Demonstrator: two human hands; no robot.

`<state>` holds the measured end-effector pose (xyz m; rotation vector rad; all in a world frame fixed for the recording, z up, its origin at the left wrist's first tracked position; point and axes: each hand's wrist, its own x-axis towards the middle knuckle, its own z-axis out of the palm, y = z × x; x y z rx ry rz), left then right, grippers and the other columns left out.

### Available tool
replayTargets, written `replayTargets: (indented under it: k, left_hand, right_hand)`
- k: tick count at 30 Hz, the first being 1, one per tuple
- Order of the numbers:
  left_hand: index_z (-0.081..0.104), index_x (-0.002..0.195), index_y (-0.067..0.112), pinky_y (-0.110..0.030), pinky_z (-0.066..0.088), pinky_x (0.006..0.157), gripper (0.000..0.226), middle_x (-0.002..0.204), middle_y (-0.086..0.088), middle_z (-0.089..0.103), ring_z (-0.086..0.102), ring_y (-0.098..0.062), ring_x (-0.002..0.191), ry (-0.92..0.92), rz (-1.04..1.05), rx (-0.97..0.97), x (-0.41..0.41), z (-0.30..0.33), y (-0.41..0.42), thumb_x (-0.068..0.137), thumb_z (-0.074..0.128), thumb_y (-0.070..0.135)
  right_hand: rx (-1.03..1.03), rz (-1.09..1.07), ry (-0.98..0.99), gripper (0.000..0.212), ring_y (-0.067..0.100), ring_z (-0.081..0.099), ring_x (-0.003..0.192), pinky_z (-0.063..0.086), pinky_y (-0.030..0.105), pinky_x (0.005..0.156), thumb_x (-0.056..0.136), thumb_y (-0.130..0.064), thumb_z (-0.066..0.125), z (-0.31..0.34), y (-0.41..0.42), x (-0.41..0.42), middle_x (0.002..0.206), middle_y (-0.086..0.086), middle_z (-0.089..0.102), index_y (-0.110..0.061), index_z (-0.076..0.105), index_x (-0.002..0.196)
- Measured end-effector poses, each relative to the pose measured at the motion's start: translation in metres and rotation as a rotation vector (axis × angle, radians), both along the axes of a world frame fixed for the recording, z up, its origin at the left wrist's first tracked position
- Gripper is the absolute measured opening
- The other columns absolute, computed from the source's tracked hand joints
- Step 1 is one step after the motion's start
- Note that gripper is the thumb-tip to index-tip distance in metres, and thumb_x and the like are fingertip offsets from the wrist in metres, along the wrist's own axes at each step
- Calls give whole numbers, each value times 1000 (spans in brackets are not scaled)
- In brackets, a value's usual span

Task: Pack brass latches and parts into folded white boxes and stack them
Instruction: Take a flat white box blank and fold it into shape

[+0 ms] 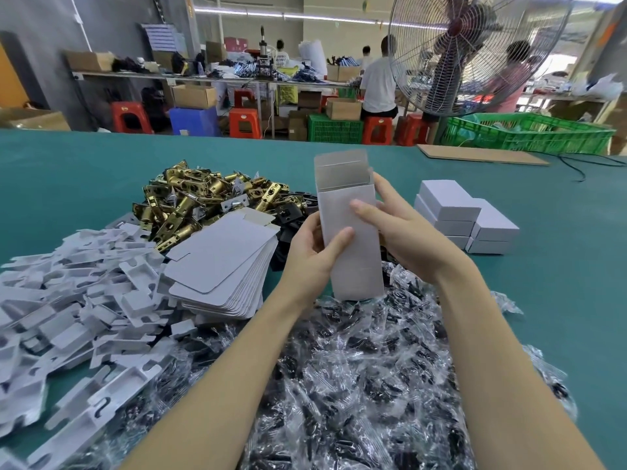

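Both hands hold a white box upright above the table, its top flap open and its inside empty. My left hand grips the lower left side with the thumb on the front face. My right hand wraps the right side, fingers across the front. A heap of brass latches lies behind and to the left. A pile of flat unfolded boxes sits left of my left hand. Closed white boxes are stacked at the right.
White card inserts are heaped at the left. Clear bags of black parts cover the near table. Black plates lie beside the latches. A cardboard sheet, a green crate and a standing fan are beyond the green table.
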<state>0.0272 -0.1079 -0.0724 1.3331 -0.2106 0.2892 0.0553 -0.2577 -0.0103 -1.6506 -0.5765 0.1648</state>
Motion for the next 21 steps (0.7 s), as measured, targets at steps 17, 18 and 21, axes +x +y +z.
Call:
replayTargets:
  k: [17,18,21]
  left_hand:
    - [55,131,30,-32,59,85,36,114,4,75,70,-13,109,35,48,-88,5,-1,5,96,66,31]
    - [56,128,29,-31,58,84,33,113,4,76,71,-12,108,38,52,-92,5,-1,5,97,66,30]
    - [55,126,27,-31,59,82,28,109,7,77,72,-11,104,20,71,-99,5,-1,4,99,65,24]
  right_hand:
    - [116,-167,-83,28,24,70,112,59,46,95,104,-20,56,-14,-9,8,120,3,75,-15,66,130]
    - [114,-169,-83,27,25,70,113,58,49,95,104,-20,56,-14,-9,8,120,2,75,-16,66,129]
    - [155,-175,-97,33,22,72,109,60,47,92,103,-18,59,-16,-6,9,115,0,76,-21,59,136]
